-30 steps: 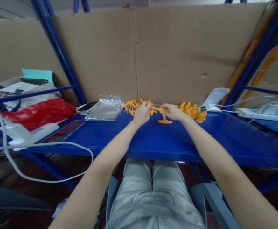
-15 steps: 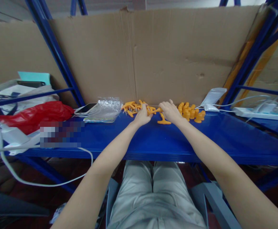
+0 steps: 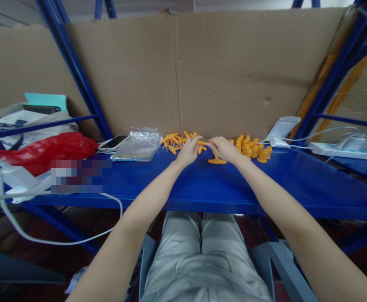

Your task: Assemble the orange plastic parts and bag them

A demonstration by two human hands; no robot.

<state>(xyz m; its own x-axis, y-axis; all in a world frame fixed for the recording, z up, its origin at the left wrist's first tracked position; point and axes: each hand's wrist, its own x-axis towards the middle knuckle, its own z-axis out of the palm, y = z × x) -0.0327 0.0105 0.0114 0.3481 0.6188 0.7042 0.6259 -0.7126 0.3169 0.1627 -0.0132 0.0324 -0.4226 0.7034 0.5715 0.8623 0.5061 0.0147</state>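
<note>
Between my two hands is an orange plastic piece (image 3: 204,143), mostly covered by the fingers. My left hand (image 3: 188,152) is closed on its left end, and my right hand (image 3: 224,149) pinches its right end. Just below the right hand, an orange T-shaped piece (image 3: 217,161) lies on the blue shelf. Left of and behind my left hand is a pile of orange branched pieces (image 3: 170,139), some with metal coils or threads showing. Beyond my right hand stand several short orange knob-like pieces (image 3: 247,147) in a cluster.
A clear plastic bag (image 3: 144,144) and a phone (image 3: 114,143) lie left of the pile. Farther left are a red plastic bag (image 3: 49,152) and a white cable (image 3: 60,242). At the right sits a white power strip (image 3: 344,150). A cardboard sheet (image 3: 221,75) closes the back.
My hands stay close together on the orange piece. The right hand has turned and its fingers now sit lower, while the left hand's fingers reach farther over the piece.
</note>
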